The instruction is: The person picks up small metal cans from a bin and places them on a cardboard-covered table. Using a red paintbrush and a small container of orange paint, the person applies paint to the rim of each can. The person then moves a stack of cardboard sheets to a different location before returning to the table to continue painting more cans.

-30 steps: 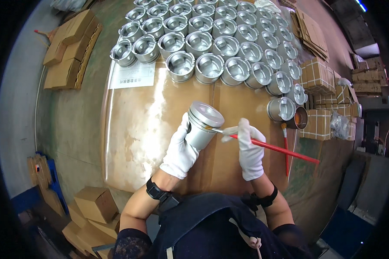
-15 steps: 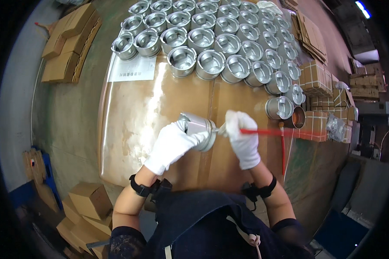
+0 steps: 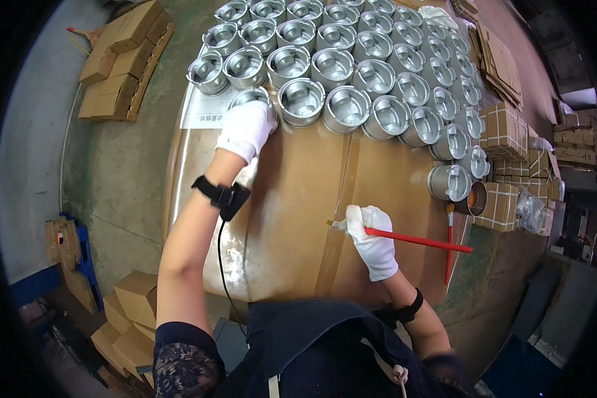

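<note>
At the front left end of the rows, my white-gloved left hand (image 3: pixel 247 130) grips a silver metal piston (image 3: pixel 251 95). The glove covers much of its near side, and its hollow top shows above the fingers. My right hand (image 3: pixel 373 239), also gloved in white, is closed around a slim brush (image 3: pixel 421 241). The brush's red handle sticks out to the right and its small brownish tip points left, above the bare middle of the table. Right beside the held piston stands another piston (image 3: pixel 301 101) in the front row.
Many more pistons (image 3: pixel 333 66) fill the far part of the brown-covered table (image 3: pixel 298 199). A second red-handled brush (image 3: pixel 450 242) lies at the right, by a copper-coloured cup (image 3: pixel 476 198). A printed sheet (image 3: pixel 202 109) lies under the left pistons. Strapped cartons (image 3: pixel 501 205) stand beyond the right edge.
My left hand has carried the piston from in front of me to the left end of the front row. My right hand has moved slightly nearer with the brush, away from the piston.
</note>
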